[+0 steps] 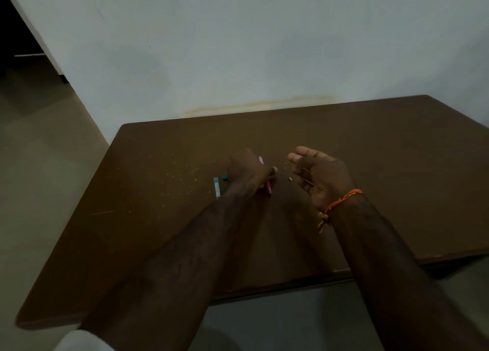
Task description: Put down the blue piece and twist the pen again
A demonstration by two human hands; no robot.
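I noted the left hand (248,173) gripping a slim pink plastic pen (267,188) above the brown wooden desk (383,165). The right hand (321,174) hovered palm-up, fingers relaxed and holding nothing, near a small white cap-like piece (290,179).

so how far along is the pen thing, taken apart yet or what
Partly apart, it seems. A small pale piece, a blue strip and a small teal piece already lie loose on the table. The left hand grips the pink pen; the right hand is open, palm up, across a thin dark line. Whatever remains can't be told.
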